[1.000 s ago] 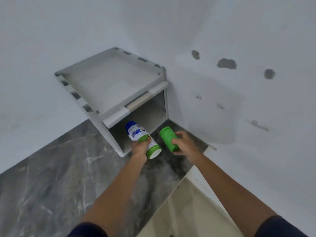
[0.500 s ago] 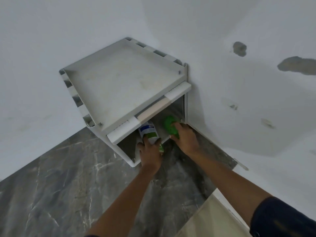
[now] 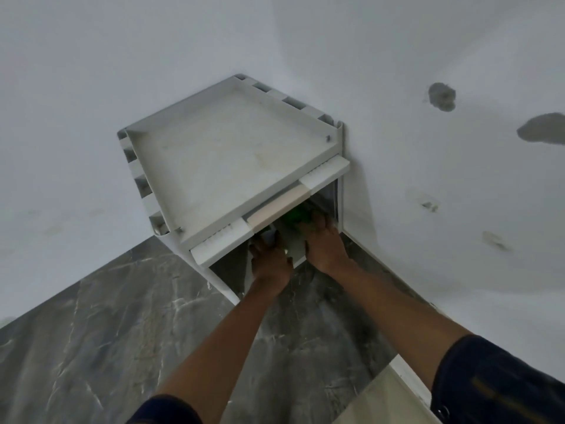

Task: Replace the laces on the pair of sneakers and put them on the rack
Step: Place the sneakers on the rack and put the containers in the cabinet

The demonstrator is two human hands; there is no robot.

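White rack [image 3: 232, 166] in the corner, left hand [image 3: 270, 264] gripping a bottle [image 3: 270, 237] and right hand [image 3: 325, 249] a green container [image 3: 295, 215] inside its lower shelf, top tray bare-surfaced and scuffed.

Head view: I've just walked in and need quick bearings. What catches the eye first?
The white rack stands in the wall corner, its top tray bare. Both hands reach under its top shelf: the right hand by a green container, the left hand beside it. Dark patches mark the right wall.
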